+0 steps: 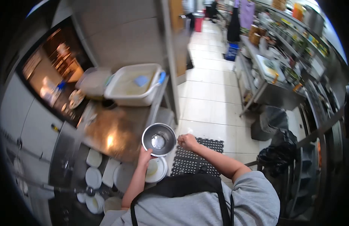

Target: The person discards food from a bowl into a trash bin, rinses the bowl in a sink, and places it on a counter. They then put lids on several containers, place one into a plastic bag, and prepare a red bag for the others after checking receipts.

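A round stainless steel bowl (148,136) is held up in front of me, its open side toward the camera. My left hand (144,156) grips its near-left rim, with the thumb over the edge. To the right of the bowl, apart from its rim, my right hand (188,142) is closed in a fist; whatever its fingers may hold is hidden. White plates (159,172) with yellowish residue lie just below the bowl. More dirty plates (93,178) and dishes are in the sink area at the lower left.
A white plastic tub (131,98) holding liquid and a blue cloth (141,80) stands on the steel counter (118,132). A black rubber mat (199,160) lies on the tiled floor. At the right are a bin (263,126), a black bag (280,148) and a cluttered worktable (276,96).
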`<state>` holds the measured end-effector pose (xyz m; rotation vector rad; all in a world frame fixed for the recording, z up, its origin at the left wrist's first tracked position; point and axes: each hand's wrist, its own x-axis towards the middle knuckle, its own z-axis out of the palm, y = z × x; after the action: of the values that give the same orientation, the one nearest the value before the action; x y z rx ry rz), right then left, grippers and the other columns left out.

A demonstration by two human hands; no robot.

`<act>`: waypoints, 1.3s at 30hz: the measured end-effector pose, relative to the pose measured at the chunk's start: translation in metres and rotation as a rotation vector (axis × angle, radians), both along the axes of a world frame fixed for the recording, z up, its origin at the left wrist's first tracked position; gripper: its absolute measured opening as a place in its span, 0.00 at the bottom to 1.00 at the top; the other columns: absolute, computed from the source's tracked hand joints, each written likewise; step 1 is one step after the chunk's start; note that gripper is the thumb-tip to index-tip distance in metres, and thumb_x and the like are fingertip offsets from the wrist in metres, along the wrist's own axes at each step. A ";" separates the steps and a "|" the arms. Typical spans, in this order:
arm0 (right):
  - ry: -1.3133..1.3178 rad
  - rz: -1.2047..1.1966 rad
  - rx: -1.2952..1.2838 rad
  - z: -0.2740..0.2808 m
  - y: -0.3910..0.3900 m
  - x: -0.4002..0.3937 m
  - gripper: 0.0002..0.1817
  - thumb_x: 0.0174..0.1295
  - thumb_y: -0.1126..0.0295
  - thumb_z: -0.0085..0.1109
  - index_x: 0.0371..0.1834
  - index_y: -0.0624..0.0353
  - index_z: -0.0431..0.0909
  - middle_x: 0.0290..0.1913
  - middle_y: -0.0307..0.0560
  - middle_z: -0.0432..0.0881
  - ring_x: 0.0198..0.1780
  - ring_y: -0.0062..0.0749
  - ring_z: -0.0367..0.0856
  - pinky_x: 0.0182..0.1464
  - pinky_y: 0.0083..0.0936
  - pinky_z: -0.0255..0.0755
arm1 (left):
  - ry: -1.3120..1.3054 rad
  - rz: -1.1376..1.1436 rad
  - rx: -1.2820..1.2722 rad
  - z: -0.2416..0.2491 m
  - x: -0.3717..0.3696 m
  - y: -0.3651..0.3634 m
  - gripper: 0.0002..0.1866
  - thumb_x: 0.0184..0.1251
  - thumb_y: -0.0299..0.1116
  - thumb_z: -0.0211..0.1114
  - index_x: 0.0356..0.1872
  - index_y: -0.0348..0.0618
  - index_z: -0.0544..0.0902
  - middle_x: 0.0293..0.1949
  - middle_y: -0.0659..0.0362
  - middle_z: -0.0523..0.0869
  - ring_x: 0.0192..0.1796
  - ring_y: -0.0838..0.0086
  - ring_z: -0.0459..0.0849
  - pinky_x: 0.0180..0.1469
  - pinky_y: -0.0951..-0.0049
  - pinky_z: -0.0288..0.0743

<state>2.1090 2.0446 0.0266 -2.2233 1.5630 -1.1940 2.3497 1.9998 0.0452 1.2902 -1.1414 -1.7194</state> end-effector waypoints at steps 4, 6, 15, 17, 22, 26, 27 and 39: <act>0.074 -0.230 0.216 0.010 0.045 -0.101 0.03 0.41 0.75 0.50 0.19 0.54 0.73 0.21 0.44 0.76 0.29 0.39 0.77 0.30 0.34 0.71 | -0.001 -0.268 0.062 -0.005 -0.139 -0.016 0.27 0.50 0.18 0.47 0.56 0.43 0.59 0.47 0.50 0.73 0.38 0.62 0.81 0.26 0.65 0.82; 0.052 -0.337 0.190 0.030 0.067 -0.139 0.05 0.41 0.74 0.52 0.24 0.54 0.73 0.26 0.44 0.77 0.34 0.38 0.77 0.34 0.33 0.70 | -0.010 -0.379 0.043 -0.006 -0.202 -0.022 0.27 0.50 0.18 0.47 0.56 0.42 0.59 0.47 0.50 0.73 0.38 0.62 0.81 0.25 0.65 0.82; 0.211 -0.442 0.137 0.017 0.116 -0.271 0.16 0.42 0.69 0.60 0.38 0.54 0.73 0.34 0.41 0.75 0.39 0.36 0.75 0.40 0.30 0.68 | -0.046 -0.848 0.299 -0.025 -0.427 -0.029 0.25 0.49 0.17 0.46 0.53 0.40 0.62 0.41 0.49 0.76 0.35 0.62 0.81 0.30 0.68 0.82; 0.237 -0.560 0.165 -0.001 0.119 -0.295 0.15 0.41 0.71 0.58 0.36 0.54 0.73 0.33 0.39 0.75 0.38 0.35 0.75 0.39 0.29 0.68 | -0.077 -0.952 0.386 -0.035 -0.467 -0.035 0.24 0.55 0.23 0.50 0.55 0.44 0.60 0.41 0.48 0.76 0.35 0.60 0.82 0.30 0.69 0.82; 0.101 -0.911 0.111 -0.015 0.115 -0.380 0.09 0.40 0.76 0.54 0.29 0.56 0.75 0.27 0.44 0.77 0.32 0.38 0.77 0.34 0.32 0.70 | -0.024 -1.112 0.473 -0.015 -0.549 -0.061 0.38 0.59 0.49 0.57 0.65 0.52 0.47 0.59 0.43 0.58 0.45 0.53 0.79 0.42 0.60 0.77; 0.074 -1.230 0.092 -0.003 0.133 -0.469 0.08 0.42 0.77 0.55 0.29 0.55 0.77 0.27 0.46 0.78 0.31 0.41 0.77 0.34 0.33 0.70 | -0.360 -1.129 -0.001 -0.073 -0.593 -0.165 0.35 0.55 0.46 0.62 0.62 0.47 0.60 0.58 0.48 0.66 0.51 0.59 0.75 0.44 0.62 0.75; 0.068 -1.327 0.092 0.007 0.140 -0.487 0.09 0.42 0.76 0.56 0.29 0.55 0.77 0.28 0.46 0.79 0.32 0.41 0.77 0.35 0.33 0.70 | -0.574 -1.135 -0.428 -0.119 -0.596 -0.211 0.31 0.52 0.45 0.64 0.57 0.44 0.66 0.53 0.49 0.71 0.51 0.63 0.75 0.44 0.65 0.74; 0.028 -2.026 0.104 0.076 0.237 -0.584 0.11 0.45 0.75 0.58 0.34 0.59 0.77 0.32 0.48 0.79 0.37 0.42 0.77 0.40 0.32 0.70 | -1.004 -1.180 -0.297 -0.327 -0.626 -0.380 0.17 0.47 0.34 0.65 0.37 0.32 0.79 0.25 0.53 0.80 0.23 0.70 0.78 0.24 0.70 0.71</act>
<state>1.5255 2.2812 0.1023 0.1907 3.5486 -0.9692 1.7240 1.6197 -0.2814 1.3805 -3.0588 -1.3725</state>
